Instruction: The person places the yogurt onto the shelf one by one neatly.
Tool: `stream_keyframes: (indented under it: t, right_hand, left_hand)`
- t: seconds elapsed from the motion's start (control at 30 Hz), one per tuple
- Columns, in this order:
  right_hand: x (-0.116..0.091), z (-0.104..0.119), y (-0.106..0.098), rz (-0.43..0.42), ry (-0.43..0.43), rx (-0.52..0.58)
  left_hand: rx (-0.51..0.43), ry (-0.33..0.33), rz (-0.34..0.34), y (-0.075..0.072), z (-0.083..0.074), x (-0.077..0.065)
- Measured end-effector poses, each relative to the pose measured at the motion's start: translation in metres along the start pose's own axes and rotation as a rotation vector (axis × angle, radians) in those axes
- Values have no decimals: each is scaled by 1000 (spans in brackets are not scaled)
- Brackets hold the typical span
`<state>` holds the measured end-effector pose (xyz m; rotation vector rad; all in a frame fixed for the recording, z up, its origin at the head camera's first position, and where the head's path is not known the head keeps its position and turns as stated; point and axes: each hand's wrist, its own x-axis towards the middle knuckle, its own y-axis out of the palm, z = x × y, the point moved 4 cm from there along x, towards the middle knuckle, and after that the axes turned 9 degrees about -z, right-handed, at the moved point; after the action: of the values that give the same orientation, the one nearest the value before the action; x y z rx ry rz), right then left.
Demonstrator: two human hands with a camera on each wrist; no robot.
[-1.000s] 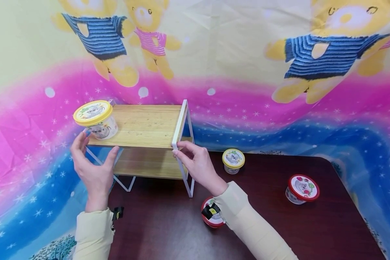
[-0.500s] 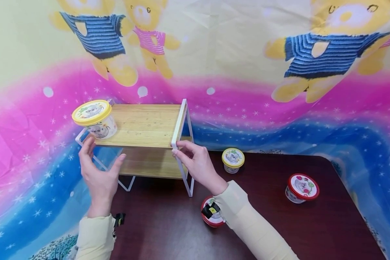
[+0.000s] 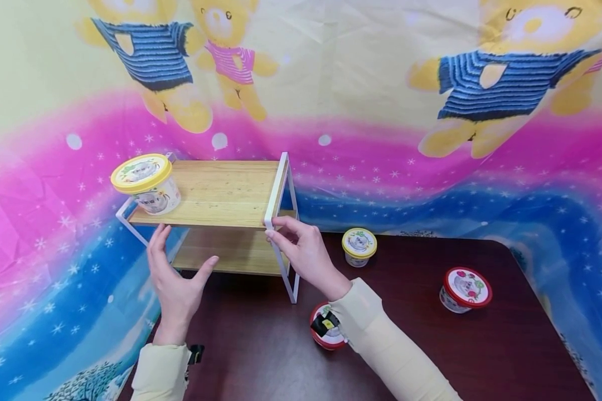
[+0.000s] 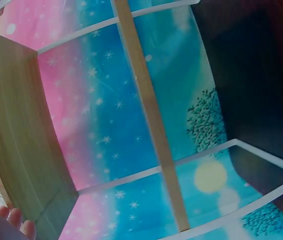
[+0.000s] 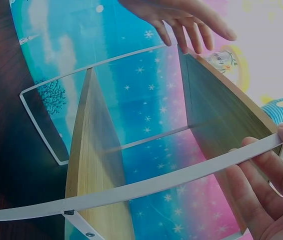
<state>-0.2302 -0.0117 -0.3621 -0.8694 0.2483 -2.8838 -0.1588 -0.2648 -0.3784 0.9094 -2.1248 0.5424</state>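
Observation:
A two-tier shelf rack has light wooden boards (image 3: 226,192) and a white metal frame (image 3: 276,192). My right hand (image 3: 306,250) pinches the frame at its front right corner, the thumb and fingers around the white bar (image 5: 254,150) in the right wrist view. My left hand (image 3: 178,289) is just in front of the rack, fingers extended and thumb spread, with nothing in its grasp. Its fingertips overlap the upper board's front edge in the head view. A large white tub with a yellow lid (image 3: 140,174) stands on the upper board's left end.
On the dark table (image 3: 391,345), a small yellow-lidded tub (image 3: 359,248) stands right of the rack. Another tub with a red lid (image 3: 465,289) is farther right. A second red-lidded tub (image 3: 326,337) is partly hidden by my right wrist. A printed bear curtain (image 3: 371,100) hangs behind.
My left hand has moved from beside the yellow-lidded tub and the rack's left end, rightward and down toward me. The right hand stays on the frame corner.

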Motion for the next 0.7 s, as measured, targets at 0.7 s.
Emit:
stream_keyframes:
  t: [0.7]
  right_hand:
    - [0, 1, 0, -2, 4, -11]
  left_hand:
    - [-51, 14, 67, 11, -4, -38]
